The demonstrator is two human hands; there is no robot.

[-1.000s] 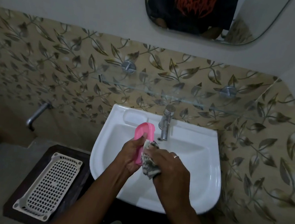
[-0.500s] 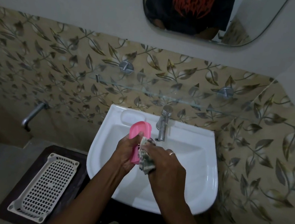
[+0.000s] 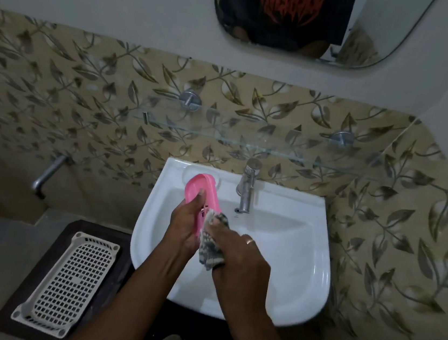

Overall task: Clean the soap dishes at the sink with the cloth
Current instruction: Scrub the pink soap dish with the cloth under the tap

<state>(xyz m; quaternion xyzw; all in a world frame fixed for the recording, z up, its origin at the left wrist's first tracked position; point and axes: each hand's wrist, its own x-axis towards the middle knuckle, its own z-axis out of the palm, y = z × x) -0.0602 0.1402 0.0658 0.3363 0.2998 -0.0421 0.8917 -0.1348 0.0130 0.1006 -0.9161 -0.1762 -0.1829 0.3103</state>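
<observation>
No words or numbers can be read here. The shirt [image 3: 286, 10] in the mirror [image 3: 373, 47] (top of the frame) has red spiky letters, too jagged to read.

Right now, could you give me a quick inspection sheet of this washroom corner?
Surface: white sink, basin bare, tap not visibly running.
Job's things: pink soap dish held tilted over the basin; patterned cloth pressed against it.
Clutter: white perforated tray on a dark stand beside the sink.
Grips: left hand holds the dish; right hand clutches the cloth.
Cables: nothing seen.
Surroundings: leaf-patterned tiles, glass shelf, mirror.
</observation>
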